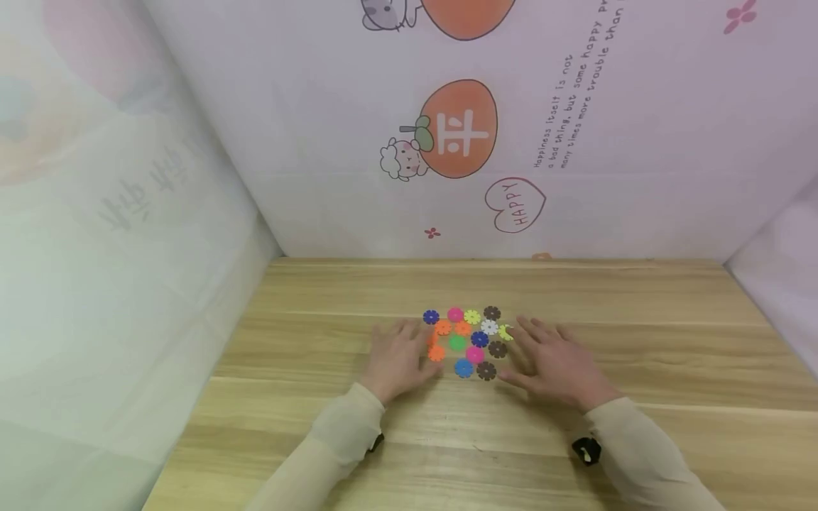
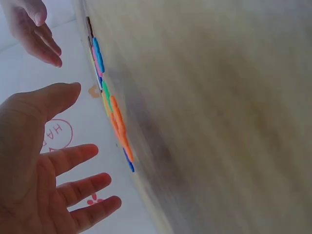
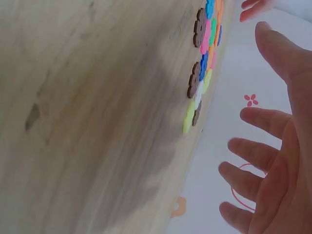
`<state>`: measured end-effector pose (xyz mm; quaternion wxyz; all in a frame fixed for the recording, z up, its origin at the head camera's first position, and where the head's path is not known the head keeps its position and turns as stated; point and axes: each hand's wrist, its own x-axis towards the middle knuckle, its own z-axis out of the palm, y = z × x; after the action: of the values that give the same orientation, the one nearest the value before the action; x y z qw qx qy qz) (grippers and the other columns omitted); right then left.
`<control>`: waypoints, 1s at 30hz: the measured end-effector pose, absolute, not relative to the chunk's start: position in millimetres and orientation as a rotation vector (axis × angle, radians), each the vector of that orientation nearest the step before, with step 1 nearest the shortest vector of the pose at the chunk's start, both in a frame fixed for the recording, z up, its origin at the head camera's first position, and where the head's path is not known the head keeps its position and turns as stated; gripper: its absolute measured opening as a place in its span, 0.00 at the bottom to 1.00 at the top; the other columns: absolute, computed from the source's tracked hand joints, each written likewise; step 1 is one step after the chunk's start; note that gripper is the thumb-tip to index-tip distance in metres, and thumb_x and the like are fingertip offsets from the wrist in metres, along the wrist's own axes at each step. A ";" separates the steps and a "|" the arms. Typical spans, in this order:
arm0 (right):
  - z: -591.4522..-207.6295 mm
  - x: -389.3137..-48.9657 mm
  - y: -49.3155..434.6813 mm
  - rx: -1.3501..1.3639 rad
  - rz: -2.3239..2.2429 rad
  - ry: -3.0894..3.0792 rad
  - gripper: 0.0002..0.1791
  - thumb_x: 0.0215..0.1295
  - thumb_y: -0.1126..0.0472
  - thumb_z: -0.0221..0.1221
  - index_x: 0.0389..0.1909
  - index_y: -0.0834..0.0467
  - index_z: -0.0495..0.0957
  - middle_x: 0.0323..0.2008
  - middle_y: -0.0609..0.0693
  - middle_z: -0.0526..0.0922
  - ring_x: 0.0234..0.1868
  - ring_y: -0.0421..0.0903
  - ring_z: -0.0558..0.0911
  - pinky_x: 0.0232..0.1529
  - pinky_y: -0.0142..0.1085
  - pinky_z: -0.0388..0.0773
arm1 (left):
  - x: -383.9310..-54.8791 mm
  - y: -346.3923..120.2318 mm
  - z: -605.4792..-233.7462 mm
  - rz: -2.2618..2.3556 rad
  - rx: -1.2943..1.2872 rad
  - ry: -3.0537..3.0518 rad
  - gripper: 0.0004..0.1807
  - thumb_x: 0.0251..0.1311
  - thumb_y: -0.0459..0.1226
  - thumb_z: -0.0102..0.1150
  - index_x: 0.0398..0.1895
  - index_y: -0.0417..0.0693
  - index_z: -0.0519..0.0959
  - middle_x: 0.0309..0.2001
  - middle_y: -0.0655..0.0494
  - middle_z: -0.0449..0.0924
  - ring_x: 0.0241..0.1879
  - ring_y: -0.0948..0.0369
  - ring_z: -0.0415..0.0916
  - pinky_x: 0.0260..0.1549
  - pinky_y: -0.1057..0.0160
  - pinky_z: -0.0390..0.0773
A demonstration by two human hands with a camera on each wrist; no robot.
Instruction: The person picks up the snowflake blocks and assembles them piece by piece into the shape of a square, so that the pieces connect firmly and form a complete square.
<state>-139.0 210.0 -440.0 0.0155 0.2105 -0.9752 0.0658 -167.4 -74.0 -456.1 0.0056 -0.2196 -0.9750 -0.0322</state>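
Several flat plastic discs with notched edges lie close together on the table, among them a green disc (image 1: 457, 343), a white disc (image 1: 489, 327), a light blue disc (image 1: 464, 367) and a dark blue disc (image 1: 431, 317). To the left of this group is my left hand (image 1: 397, 358), fingers spread, nearest the orange disc (image 1: 437, 353). My right hand (image 1: 556, 362) is on the other side, its fingertips by the yellow disc (image 1: 505, 332) and its thumb close to a brown disc (image 1: 486, 370). Both wrist views show bare palms and loosely extended fingers, with nothing held.
The wooden table (image 1: 307, 355) meets a white printed cloth (image 1: 351, 213) at its far edge. A similar cloth (image 1: 128, 284) hangs along the left side, and another (image 1: 780, 262) on the right. Black straps show under both sleeves.
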 end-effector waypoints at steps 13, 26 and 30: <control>-455.2 -145.5 187.2 0.909 0.307 -2.860 0.23 0.48 0.42 0.67 0.40 0.53 0.82 0.43 0.50 0.84 0.44 0.48 0.81 0.51 0.47 0.76 | -168.3 -64.5 -461.5 -0.150 -0.716 -3.049 0.23 0.54 0.59 0.57 0.48 0.59 0.80 0.49 0.59 0.77 0.50 0.56 0.72 0.50 0.43 0.72; -459.3 -144.7 172.4 0.845 0.172 -2.955 0.21 0.48 0.44 0.67 0.38 0.54 0.83 0.40 0.49 0.83 0.38 0.48 0.81 0.49 0.51 0.76 | -174.0 -55.2 -461.1 -0.152 -0.730 -3.081 0.14 0.54 0.52 0.62 0.39 0.56 0.81 0.41 0.60 0.79 0.41 0.59 0.75 0.42 0.50 0.76; -461.1 -144.8 170.0 0.828 0.169 -2.957 0.19 0.49 0.45 0.67 0.37 0.55 0.83 0.38 0.49 0.82 0.36 0.47 0.81 0.48 0.51 0.77 | -176.4 -53.9 -461.7 -0.136 -0.747 -3.075 0.10 0.54 0.50 0.63 0.32 0.57 0.80 0.36 0.62 0.77 0.36 0.61 0.74 0.37 0.53 0.77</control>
<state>-144.8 170.0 -461.1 0.0330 0.2692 -0.9609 0.0549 -176.4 -53.9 -461.7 -0.0127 -0.2360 -0.9707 -0.0429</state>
